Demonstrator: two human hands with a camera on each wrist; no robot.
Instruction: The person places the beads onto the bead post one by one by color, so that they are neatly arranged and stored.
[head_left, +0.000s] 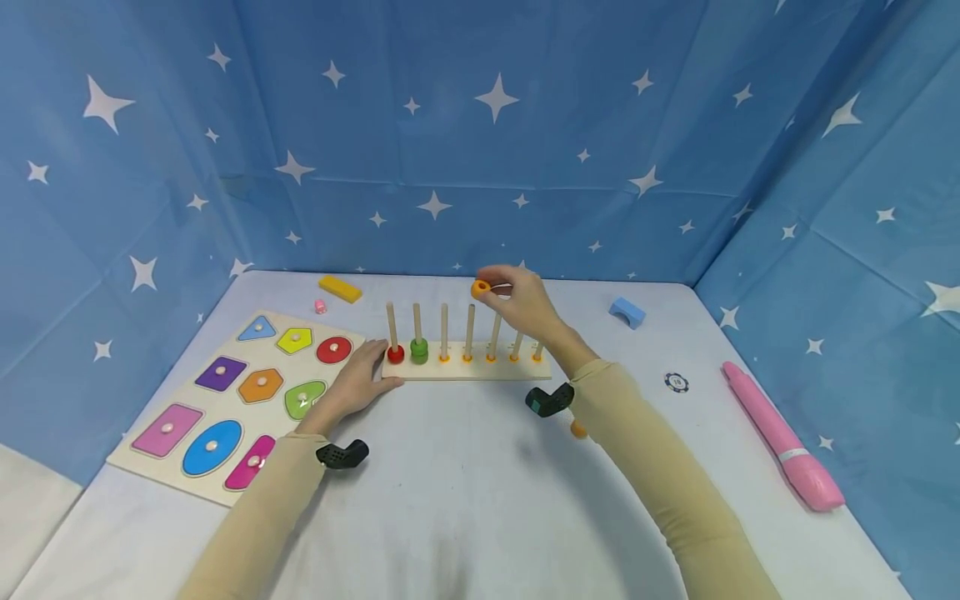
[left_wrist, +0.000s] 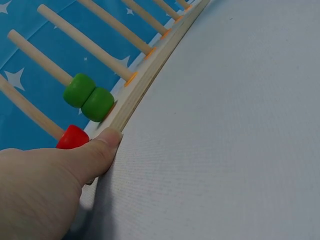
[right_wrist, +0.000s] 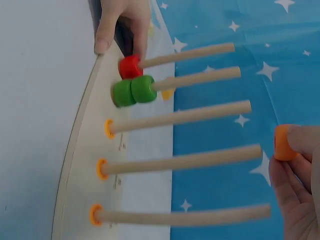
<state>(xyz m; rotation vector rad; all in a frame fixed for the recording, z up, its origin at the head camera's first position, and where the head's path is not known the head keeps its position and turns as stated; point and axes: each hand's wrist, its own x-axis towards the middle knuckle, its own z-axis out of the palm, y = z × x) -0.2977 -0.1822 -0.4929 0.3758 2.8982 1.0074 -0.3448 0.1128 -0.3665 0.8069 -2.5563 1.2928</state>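
Note:
A wooden peg board (head_left: 480, 372) stands across the middle of the table, with a row of several upright pegs. My left hand (head_left: 362, 383) grips its left end, thumb along the front edge and fingers behind. On the leftmost peg sits a red bead (left_wrist: 73, 137); two stacked green beads (right_wrist: 134, 90) are on the second. My right hand (head_left: 522, 302) pinches an orange bead (right_wrist: 284, 145) between thumb and fingers, above the board. In the right wrist view this bead is just beyond the peg tips, apart from them. Bare pegs (head_left: 444, 329) follow to the right.
A shape puzzle board (head_left: 225, 383) lies at left. Behind it are a yellow block (head_left: 340, 289) and a small pink piece (head_left: 320, 307). Another orange bead (head_left: 578, 430) shows beside my right sleeve. At right lie a blue arch block (head_left: 627, 312), a round chip (head_left: 677, 382) and a folded pink umbrella (head_left: 783, 442).

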